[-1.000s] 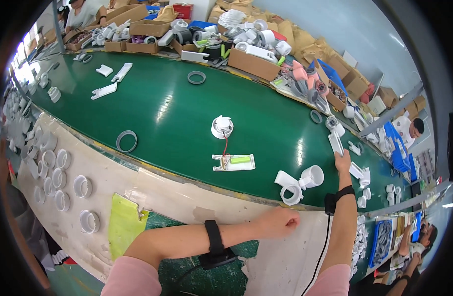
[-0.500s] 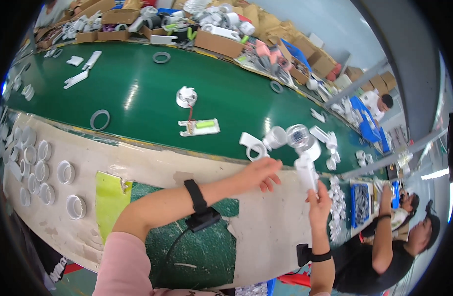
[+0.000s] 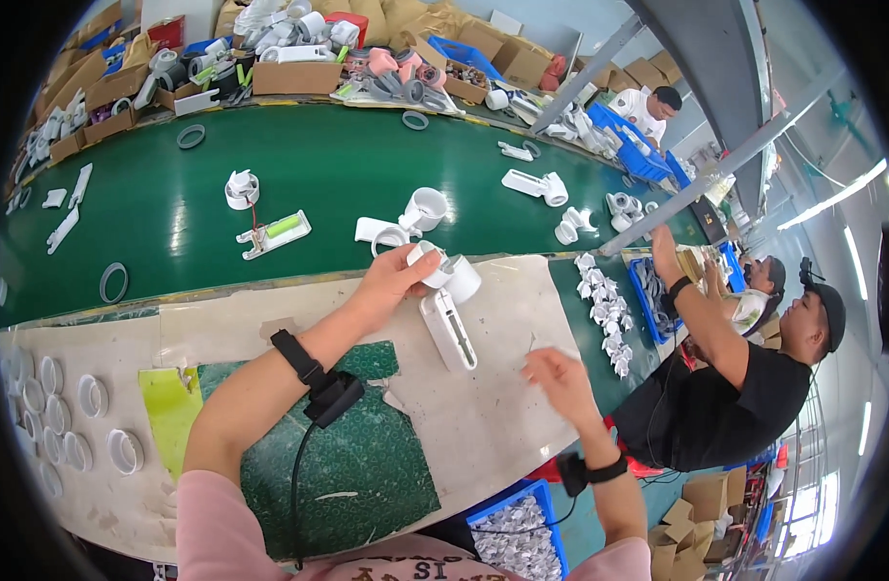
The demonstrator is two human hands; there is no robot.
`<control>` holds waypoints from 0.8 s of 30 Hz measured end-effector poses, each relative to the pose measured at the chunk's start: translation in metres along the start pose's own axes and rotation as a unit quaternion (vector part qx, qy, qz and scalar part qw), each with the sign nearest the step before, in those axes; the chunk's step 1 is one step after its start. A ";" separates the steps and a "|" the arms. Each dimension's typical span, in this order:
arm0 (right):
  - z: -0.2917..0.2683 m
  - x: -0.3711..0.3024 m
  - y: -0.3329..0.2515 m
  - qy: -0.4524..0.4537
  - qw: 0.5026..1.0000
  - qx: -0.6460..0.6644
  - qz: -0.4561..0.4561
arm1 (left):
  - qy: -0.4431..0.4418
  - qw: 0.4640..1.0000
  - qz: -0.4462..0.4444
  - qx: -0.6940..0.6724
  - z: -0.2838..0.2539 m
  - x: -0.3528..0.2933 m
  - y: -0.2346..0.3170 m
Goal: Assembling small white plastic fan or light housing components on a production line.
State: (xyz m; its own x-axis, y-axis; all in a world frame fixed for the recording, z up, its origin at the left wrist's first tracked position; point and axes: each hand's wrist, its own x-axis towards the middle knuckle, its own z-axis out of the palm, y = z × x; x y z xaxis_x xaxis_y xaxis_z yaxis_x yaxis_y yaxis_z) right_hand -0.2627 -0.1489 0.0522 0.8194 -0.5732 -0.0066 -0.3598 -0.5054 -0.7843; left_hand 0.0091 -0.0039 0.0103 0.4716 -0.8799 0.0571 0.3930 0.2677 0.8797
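Observation:
My left hand [image 3: 391, 286] is closed on a white plastic housing at its round upper end, thumb and fingers around a white ring-like part. The white plastic housing [image 3: 450, 334] has a short wide cylinder beside that part and a long slotted handle slanting down over the pale board. To its lower right, my right hand [image 3: 562, 382] is apart from it, fingers loosely bent and spread, with nothing plainly in them. On the green belt just beyond my left hand lie a white cup-shaped part [image 3: 427, 207] and a white handled ring [image 3: 388, 237].
White rings [image 3: 125, 451] stand at the left of the pale worktable [image 3: 502, 426]. A green mat [image 3: 338, 474] lies before me. Small white parts [image 3: 607, 315] line the right side. A blue bin [image 3: 522, 528] stands below. A co-worker in black [image 3: 725, 387] is close on the right.
My left hand has taken hold of the white housing, and my right hand has let go of its handle and drawn away. The housing has tipped. The view has shifted to the right.

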 end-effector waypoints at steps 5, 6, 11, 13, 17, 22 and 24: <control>-0.102 0.050 0.123 0.313 0.829 -0.453 -0.096 | -0.010 0.992 -0.019 -0.127 0.016 0.006 0.003; -0.100 0.056 0.125 0.310 0.832 -0.448 -0.101 | -0.003 0.992 -0.017 -0.124 0.012 0.003 0.006; -0.093 0.075 0.134 0.299 0.792 -0.520 0.109 | -0.136 0.966 -0.055 -0.213 -0.007 0.000 0.001; -0.096 0.074 0.138 0.315 0.783 -0.529 0.089 | -0.145 0.962 -0.064 -0.223 -0.002 -0.001 0.004; -0.092 0.071 0.117 0.310 0.786 -0.535 0.031 | -0.108 0.948 -0.155 -0.254 0.007 -0.008 0.014; -0.065 0.089 0.044 0.271 0.903 -0.333 -0.017 | -0.193 0.962 -0.130 -0.144 0.009 -0.004 0.008; -0.036 0.095 -0.007 0.203 0.969 -0.132 -0.052 | -0.215 0.965 -0.131 -0.077 0.013 -0.008 0.011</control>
State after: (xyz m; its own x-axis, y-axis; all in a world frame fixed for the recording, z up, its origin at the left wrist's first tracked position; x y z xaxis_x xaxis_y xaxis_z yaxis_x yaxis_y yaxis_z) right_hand -0.1984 -0.2232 0.0789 0.6337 -0.6898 0.3501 -0.4309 -0.6907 -0.5807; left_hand 0.0002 0.0008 0.0259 -0.0183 -0.9980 0.0613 0.5819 0.0392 0.8123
